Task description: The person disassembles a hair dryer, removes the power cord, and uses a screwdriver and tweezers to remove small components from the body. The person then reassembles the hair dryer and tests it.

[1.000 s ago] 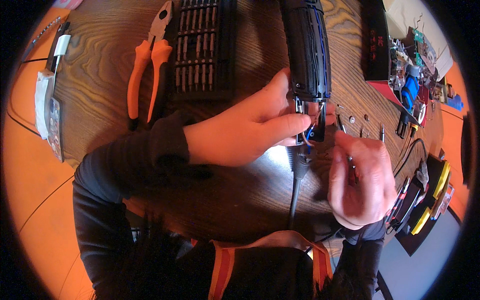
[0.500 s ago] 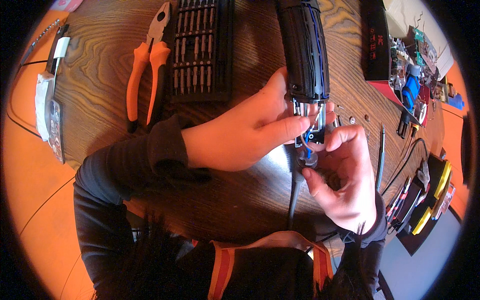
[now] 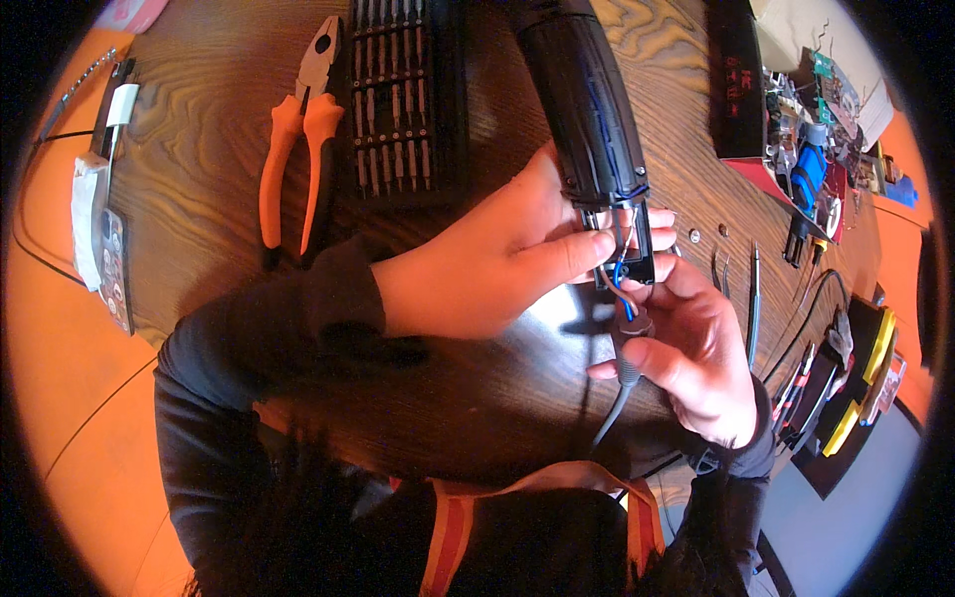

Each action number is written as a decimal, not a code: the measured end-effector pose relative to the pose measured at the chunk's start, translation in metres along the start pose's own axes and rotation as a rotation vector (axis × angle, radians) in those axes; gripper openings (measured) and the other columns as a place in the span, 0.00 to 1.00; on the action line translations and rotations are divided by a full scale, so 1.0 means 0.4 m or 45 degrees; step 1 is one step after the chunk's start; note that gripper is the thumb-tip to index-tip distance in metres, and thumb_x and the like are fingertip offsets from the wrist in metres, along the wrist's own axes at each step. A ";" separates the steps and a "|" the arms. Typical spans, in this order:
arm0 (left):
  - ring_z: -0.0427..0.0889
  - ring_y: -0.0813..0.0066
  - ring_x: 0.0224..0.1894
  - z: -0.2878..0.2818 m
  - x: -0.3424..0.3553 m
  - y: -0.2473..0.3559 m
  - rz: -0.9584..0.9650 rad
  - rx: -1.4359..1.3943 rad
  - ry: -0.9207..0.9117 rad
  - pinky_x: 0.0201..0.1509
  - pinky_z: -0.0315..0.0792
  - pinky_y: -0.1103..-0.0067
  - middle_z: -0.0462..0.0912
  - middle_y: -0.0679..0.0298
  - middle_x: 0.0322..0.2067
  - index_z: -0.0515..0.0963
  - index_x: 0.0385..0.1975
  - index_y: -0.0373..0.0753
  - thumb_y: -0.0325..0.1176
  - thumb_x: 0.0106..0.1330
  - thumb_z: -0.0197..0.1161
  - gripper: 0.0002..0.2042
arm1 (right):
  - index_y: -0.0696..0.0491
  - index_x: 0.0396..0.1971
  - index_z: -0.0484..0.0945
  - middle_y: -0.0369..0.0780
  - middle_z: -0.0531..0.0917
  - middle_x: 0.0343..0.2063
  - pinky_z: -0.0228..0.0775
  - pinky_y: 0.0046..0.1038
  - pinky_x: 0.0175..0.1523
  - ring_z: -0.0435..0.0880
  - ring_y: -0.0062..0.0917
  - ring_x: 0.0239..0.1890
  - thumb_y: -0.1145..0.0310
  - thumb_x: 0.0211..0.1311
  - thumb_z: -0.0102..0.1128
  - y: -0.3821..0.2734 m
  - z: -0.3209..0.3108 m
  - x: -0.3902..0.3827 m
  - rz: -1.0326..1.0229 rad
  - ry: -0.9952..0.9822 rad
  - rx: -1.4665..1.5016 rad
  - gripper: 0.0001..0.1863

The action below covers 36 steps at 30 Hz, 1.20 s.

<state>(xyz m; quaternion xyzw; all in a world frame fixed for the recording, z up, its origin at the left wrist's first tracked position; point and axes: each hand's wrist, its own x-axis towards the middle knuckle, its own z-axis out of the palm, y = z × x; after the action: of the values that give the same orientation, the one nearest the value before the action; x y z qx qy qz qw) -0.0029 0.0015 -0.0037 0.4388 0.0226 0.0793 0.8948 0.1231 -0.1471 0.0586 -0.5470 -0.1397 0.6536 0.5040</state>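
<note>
A long black appliance body (image 3: 589, 109) is in my left hand (image 3: 497, 254), which is closed around its lower end. My left thumb presses on the opened section, where bare metal and a dark inner frame show. Blue and brown wires (image 3: 621, 289) run from this section down to a grey power cord (image 3: 613, 410). My right hand (image 3: 701, 348) grips the cord's ribbed sleeve between thumb and fingers, just below the body. Some of its fingers are hidden behind the cord and body.
Orange-handled pliers (image 3: 302, 149) lie at the left, next to a black case of screwdriver bits (image 3: 396, 109). Tweezers (image 3: 754, 298) and small loose parts are on the wooden table (image 3: 686, 60) to the right. Beyond them stands a box of electronic parts (image 3: 741, 90).
My right fingers and thumb have closed on the cord sleeve, which has shifted slightly right. The appliance body's upper end has tilted left. My left hand keeps its hold.
</note>
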 end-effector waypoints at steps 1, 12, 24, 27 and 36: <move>0.63 0.58 0.61 0.001 0.001 0.001 -0.018 -0.001 0.011 0.61 0.59 0.70 0.63 0.44 0.58 0.44 0.61 0.36 0.26 0.67 0.44 0.25 | 0.61 0.50 0.66 0.45 0.74 0.46 0.75 0.30 0.44 0.76 0.25 0.43 0.74 0.53 0.59 -0.005 -0.005 -0.004 0.029 0.008 -0.031 0.23; 0.70 0.58 0.57 0.003 0.007 -0.010 -0.024 0.018 0.002 0.57 0.66 0.68 0.66 0.43 0.55 0.47 0.59 0.36 0.25 0.68 0.44 0.22 | 0.58 0.40 0.77 0.37 0.80 0.31 0.68 0.19 0.36 0.76 0.17 0.32 0.66 0.62 0.55 0.011 0.000 0.008 0.169 0.039 0.235 0.12; 0.75 0.61 0.51 0.004 0.004 -0.028 0.061 0.011 0.057 0.57 0.67 0.68 0.73 0.48 0.49 0.56 0.55 0.36 0.23 0.66 0.48 0.18 | 0.59 0.35 0.77 0.40 0.80 0.29 0.74 0.28 0.38 0.79 0.23 0.32 0.75 0.55 0.60 0.019 0.013 -0.004 -0.026 0.285 0.210 0.07; 0.75 0.61 0.50 0.004 0.003 -0.028 0.032 -0.003 0.047 0.57 0.67 0.68 0.73 0.49 0.48 0.54 0.57 0.35 0.23 0.65 0.48 0.21 | 0.58 0.33 0.78 0.39 0.81 0.30 0.75 0.26 0.39 0.79 0.22 0.32 0.77 0.54 0.60 0.023 0.010 -0.006 -0.106 0.273 0.201 0.06; 0.75 0.61 0.51 0.001 0.001 -0.021 0.010 0.016 0.075 0.57 0.67 0.69 0.75 0.51 0.46 0.54 0.58 0.34 0.22 0.64 0.51 0.23 | 0.61 0.36 0.76 0.41 0.80 0.30 0.75 0.28 0.39 0.80 0.25 0.33 0.75 0.57 0.59 0.027 -0.010 -0.001 -0.266 0.192 -0.168 0.08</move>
<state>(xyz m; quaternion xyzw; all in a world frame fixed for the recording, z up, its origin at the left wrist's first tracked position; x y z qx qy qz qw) -0.0013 -0.0037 -0.0100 0.4419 0.0479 0.0957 0.8907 0.1211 -0.1537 0.0496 -0.6090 -0.2004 0.5440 0.5414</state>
